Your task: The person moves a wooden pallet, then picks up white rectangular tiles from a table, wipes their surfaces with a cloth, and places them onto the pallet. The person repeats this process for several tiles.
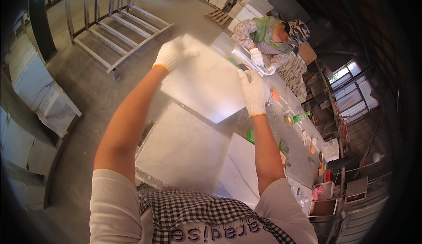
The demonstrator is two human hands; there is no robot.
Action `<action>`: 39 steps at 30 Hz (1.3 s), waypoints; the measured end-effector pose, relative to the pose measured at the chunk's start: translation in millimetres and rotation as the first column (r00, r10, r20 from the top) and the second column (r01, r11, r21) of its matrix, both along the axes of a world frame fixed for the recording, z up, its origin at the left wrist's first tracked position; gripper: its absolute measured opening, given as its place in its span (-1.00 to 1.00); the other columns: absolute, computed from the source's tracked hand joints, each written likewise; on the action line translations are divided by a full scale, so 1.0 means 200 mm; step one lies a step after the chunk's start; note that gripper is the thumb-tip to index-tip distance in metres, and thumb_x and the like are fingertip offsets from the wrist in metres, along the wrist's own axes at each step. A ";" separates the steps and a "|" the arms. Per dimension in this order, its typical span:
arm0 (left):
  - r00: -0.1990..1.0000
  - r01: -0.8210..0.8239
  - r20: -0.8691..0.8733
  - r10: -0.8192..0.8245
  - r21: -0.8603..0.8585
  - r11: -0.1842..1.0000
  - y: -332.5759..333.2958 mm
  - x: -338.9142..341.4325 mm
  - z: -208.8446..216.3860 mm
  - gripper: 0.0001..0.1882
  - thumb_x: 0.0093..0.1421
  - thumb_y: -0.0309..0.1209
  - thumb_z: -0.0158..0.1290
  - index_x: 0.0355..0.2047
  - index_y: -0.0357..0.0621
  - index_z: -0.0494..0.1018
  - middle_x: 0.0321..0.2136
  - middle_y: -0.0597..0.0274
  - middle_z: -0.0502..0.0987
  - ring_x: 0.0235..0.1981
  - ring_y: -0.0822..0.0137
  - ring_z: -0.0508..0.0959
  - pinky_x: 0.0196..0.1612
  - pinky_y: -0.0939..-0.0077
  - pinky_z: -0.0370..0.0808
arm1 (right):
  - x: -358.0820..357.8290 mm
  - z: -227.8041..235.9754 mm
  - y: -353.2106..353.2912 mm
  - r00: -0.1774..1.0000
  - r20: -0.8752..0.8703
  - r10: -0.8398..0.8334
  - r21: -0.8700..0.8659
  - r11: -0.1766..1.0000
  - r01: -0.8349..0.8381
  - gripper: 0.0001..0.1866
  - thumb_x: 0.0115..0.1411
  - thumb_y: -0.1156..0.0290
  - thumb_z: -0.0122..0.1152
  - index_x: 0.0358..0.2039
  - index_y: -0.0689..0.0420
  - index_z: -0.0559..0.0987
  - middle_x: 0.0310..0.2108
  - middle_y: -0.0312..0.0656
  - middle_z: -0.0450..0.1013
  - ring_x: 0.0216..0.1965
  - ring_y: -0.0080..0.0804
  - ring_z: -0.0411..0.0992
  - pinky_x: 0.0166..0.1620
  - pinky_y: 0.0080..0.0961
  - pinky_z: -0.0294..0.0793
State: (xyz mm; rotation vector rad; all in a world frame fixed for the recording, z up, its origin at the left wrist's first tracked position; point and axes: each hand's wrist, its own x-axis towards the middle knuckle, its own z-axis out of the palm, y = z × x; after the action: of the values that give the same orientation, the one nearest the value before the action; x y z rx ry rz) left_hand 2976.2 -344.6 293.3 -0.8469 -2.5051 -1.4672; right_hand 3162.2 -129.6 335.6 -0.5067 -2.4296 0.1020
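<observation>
Two hands in white knitted gloves, both engaged on one pale slab, which I have at the middle of my view, above the far side of the lower slabs. Item: left hand, narrowed on the slab's left edge toward its far corner, one digit lying over the upper face; blur hides the rest from me. Item: right hand, narrowed on the right-hand edge, palm outward of it; fingers underneath I cannot see. Item: the pale slab, near corner pointing back toward the body; whether that corner touches anything, I cannot tell. Handling note, my judgement: share the weight evenly, move both wrists together, and watch the near corner, since a thin stone edge would likely chip on a knock; fingertips should clear the underside before any contact. Nearer the body: a rough-edged slab and, to its right, a grey-veined slab, both lying face up. Right of these: a dusty grey worktable, bearing a small green box near the right forearm and a green bottle farther along. Beyond: one co-worker, gloved, bent over the same bench, close enough that I would allow room for the slab's far edge. Outermost: one metal rack, upper left, on the floor.
</observation>
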 end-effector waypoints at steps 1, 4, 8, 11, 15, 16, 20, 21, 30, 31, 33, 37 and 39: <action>1.000 -0.010 -0.001 0.010 -0.006 1.000 0.00 0.00 0.00 -0.26 0.04 0.18 0.24 -0.16 -0.34 0.45 -0.26 -0.16 0.58 -0.17 -0.06 0.58 -0.07 0.20 0.47 | 0.00 0.00 0.00 1.000 -0.007 0.016 -0.019 1.000 -0.016 -0.54 0.20 -0.10 0.16 -0.24 0.06 0.64 -0.34 -0.07 0.60 -0.27 -0.11 0.56 -0.18 -0.28 0.47; 1.000 -0.024 -0.019 0.024 -0.006 1.000 0.00 0.00 -0.02 -0.26 0.04 0.18 0.24 -0.16 -0.34 0.45 -0.27 -0.17 0.58 -0.18 -0.07 0.58 -0.08 0.20 0.47 | 0.00 -0.01 0.01 1.000 -0.011 0.018 -0.031 0.999 -0.018 -0.55 0.19 -0.09 0.19 -0.26 0.07 0.65 -0.35 -0.08 0.60 -0.28 -0.13 0.56 -0.19 -0.31 0.47; 0.999 -0.029 0.031 0.029 0.002 1.000 0.01 0.00 -0.01 -0.24 0.01 0.17 0.24 -0.11 -0.34 0.46 -0.21 -0.18 0.58 -0.14 -0.07 0.57 -0.05 0.19 0.47 | 0.00 -0.02 0.02 1.000 -0.016 0.010 -0.014 1.000 -0.010 -0.56 0.18 -0.07 0.20 -0.25 0.08 0.65 -0.35 -0.06 0.60 -0.28 -0.13 0.56 -0.17 -0.32 0.47; 0.997 -0.013 0.080 0.015 -0.026 1.000 0.00 0.01 0.00 -0.22 0.00 0.16 0.24 -0.07 -0.35 0.46 -0.18 -0.19 0.57 -0.11 -0.07 0.57 -0.03 0.20 0.47 | 0.01 -0.02 0.02 0.998 -0.022 0.055 -0.005 0.998 -0.055 -0.56 0.15 -0.04 0.24 -0.24 0.10 0.65 -0.33 -0.05 0.60 -0.26 -0.13 0.56 -0.14 -0.31 0.47; 1.000 -0.012 0.027 0.012 -0.007 1.000 -0.01 0.02 0.00 -0.21 0.00 0.16 0.23 -0.07 -0.37 0.45 -0.18 -0.22 0.57 -0.11 -0.07 0.57 -0.03 0.20 0.48 | 0.05 -0.01 0.01 0.994 -0.005 0.110 0.025 0.994 -0.110 -0.57 0.10 -0.01 0.30 -0.24 0.11 0.64 -0.29 -0.05 0.59 -0.23 -0.12 0.54 -0.12 -0.28 0.46; 1.000 -0.022 0.005 0.022 -0.002 1.000 -0.01 0.02 -0.01 -0.21 0.00 0.16 0.23 -0.06 -0.38 0.44 -0.18 -0.23 0.57 -0.11 -0.08 0.57 -0.03 0.20 0.47 | 0.05 -0.01 0.00 0.993 0.002 0.119 0.033 0.992 -0.119 -0.57 0.08 0.00 0.31 -0.24 0.11 0.64 -0.29 -0.05 0.58 -0.22 -0.12 0.54 -0.11 -0.27 0.46; 0.999 -0.030 -0.016 0.030 -0.008 1.000 -0.02 0.01 -0.01 -0.21 0.01 0.15 0.23 -0.06 -0.40 0.44 -0.19 -0.24 0.57 -0.10 -0.08 0.56 -0.01 0.20 0.47 | 0.05 -0.01 -0.06 0.981 -0.135 0.137 0.109 0.986 -0.123 -0.67 0.00 0.03 0.37 -0.44 0.04 0.63 -0.45 -0.15 0.55 -0.33 -0.13 0.52 -0.20 -0.23 0.44; 0.999 -0.028 -0.015 0.028 -0.005 1.000 -0.02 0.02 -0.02 -0.21 0.01 0.14 0.23 -0.06 -0.40 0.44 -0.19 -0.24 0.57 -0.09 -0.08 0.56 -0.01 0.20 0.46 | 0.05 -0.01 -0.07 0.985 -0.132 0.108 0.121 0.988 -0.092 -0.66 -0.01 0.02 0.37 -0.44 0.04 0.63 -0.46 -0.16 0.55 -0.34 -0.13 0.52 -0.21 -0.23 0.44; 0.999 -0.012 -0.043 0.015 0.056 0.998 -0.04 0.05 -0.01 -0.26 0.04 0.04 0.29 -0.04 -0.41 0.41 -0.19 -0.19 0.56 -0.10 -0.01 0.57 -0.03 0.26 0.49 | 0.08 0.03 -0.09 0.990 -0.003 0.140 0.129 0.982 -0.139 -0.69 0.17 0.06 0.19 -0.35 0.03 0.65 -0.34 -0.15 0.58 -0.25 -0.13 0.53 -0.15 -0.21 0.45; 1.000 -0.011 -0.017 0.012 0.063 0.998 -0.04 0.05 -0.01 -0.26 0.04 0.06 0.28 -0.06 -0.40 0.43 -0.23 -0.17 0.57 -0.14 0.01 0.58 -0.05 0.27 0.50 | 0.09 0.03 -0.08 0.976 -0.031 0.218 0.165 0.964 -0.210 -0.74 0.18 0.10 0.17 -0.38 0.01 0.65 -0.36 -0.21 0.58 -0.27 -0.14 0.53 -0.18 -0.19 0.46; 1.000 0.008 0.009 -0.009 0.074 0.997 -0.06 0.07 0.00 -0.25 0.03 0.08 0.28 -0.07 -0.40 0.43 -0.24 -0.16 0.58 -0.17 0.00 0.59 -0.07 0.26 0.50 | 0.11 0.04 -0.06 0.982 0.007 0.186 0.025 0.982 -0.186 -0.75 0.21 0.17 0.14 -0.29 0.03 0.66 -0.28 -0.17 0.59 -0.21 -0.12 0.53 -0.13 -0.21 0.46; 0.999 0.033 0.027 -0.035 0.062 0.998 -0.08 0.08 0.00 -0.23 0.03 0.12 0.27 -0.07 -0.41 0.43 -0.26 -0.17 0.58 -0.20 -0.03 0.59 -0.08 0.24 0.50 | 0.13 0.06 0.00 0.957 0.009 0.289 -0.053 0.956 -0.288 -0.71 0.18 0.19 0.16 -0.19 0.06 0.65 -0.18 -0.05 0.57 -0.15 -0.06 0.52 -0.08 -0.24 0.46; 1.000 0.018 -0.006 -0.017 0.067 0.998 -0.08 0.08 0.00 -0.21 0.04 0.13 0.25 -0.04 -0.41 0.41 -0.26 -0.18 0.58 -0.18 -0.05 0.59 -0.06 0.23 0.49 | 0.16 0.07 0.01 0.962 0.039 0.270 -0.044 0.962 -0.269 -0.71 0.16 0.17 0.18 -0.21 0.07 0.65 -0.19 -0.04 0.57 -0.16 -0.05 0.52 -0.09 -0.23 0.46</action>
State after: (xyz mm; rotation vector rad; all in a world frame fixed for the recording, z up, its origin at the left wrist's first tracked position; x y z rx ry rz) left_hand 2992.0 -360.0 294.3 -0.8624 -2.4364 -1.5425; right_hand 3194.0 -127.9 350.0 -0.1930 -2.5327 0.2560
